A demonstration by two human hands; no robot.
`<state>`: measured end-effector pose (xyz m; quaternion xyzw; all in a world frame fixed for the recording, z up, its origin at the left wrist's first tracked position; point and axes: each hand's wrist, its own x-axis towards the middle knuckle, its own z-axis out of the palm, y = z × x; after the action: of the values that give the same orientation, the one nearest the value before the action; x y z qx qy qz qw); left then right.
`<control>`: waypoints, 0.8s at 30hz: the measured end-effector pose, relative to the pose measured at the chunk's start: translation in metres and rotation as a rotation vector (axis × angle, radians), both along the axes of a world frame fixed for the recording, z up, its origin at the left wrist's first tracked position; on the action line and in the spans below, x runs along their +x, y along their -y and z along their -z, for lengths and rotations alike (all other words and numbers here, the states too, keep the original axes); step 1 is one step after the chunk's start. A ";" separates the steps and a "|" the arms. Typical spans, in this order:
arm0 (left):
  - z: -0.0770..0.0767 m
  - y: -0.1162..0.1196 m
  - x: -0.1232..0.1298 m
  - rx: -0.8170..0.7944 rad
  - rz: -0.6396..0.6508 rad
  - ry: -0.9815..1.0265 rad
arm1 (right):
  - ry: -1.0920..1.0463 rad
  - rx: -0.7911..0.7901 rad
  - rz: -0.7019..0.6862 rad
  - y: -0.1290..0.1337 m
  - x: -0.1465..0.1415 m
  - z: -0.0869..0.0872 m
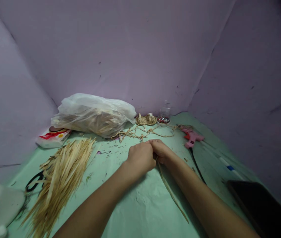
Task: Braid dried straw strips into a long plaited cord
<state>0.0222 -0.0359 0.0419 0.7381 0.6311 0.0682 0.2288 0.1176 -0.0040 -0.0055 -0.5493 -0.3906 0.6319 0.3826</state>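
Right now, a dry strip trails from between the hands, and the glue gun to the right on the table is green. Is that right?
No: the head view shows the glue gun is pink, not green. The rest holds: it lies to the right on the table, and a dry strip trails from between the left hand and right hand.

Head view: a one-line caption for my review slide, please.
Left hand and right hand meet at a dried fibre strip, between a fibre bundle and a pink glue gun.
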 end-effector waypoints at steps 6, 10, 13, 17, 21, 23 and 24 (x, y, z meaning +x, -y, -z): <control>-0.006 -0.035 -0.033 -0.181 -0.394 0.531 | -0.088 -0.068 -0.117 -0.006 0.006 0.003; 0.011 -0.038 -0.026 -0.547 -0.374 0.857 | -0.137 0.036 -0.147 -0.008 0.005 0.008; 0.023 -0.036 -0.019 -0.612 -0.341 0.875 | -0.135 0.079 -0.164 -0.010 0.004 0.011; 0.028 -0.037 -0.019 -0.505 -0.334 0.819 | -0.011 0.184 -0.221 -0.014 0.008 0.017; 0.031 -0.038 -0.020 -0.359 -0.339 0.635 | 0.432 0.391 -0.286 -0.014 0.014 0.018; 0.034 -0.039 -0.019 -0.308 -0.303 0.585 | 0.695 0.550 -0.322 -0.012 0.016 0.013; 0.036 -0.039 -0.020 -0.283 -0.283 0.578 | 0.813 0.627 -0.334 -0.009 0.015 0.009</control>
<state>0.0027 0.0035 0.0062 0.5545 0.6394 0.2173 0.4862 0.1330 0.0053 -0.0144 -0.5395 -0.7591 0.2737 0.2403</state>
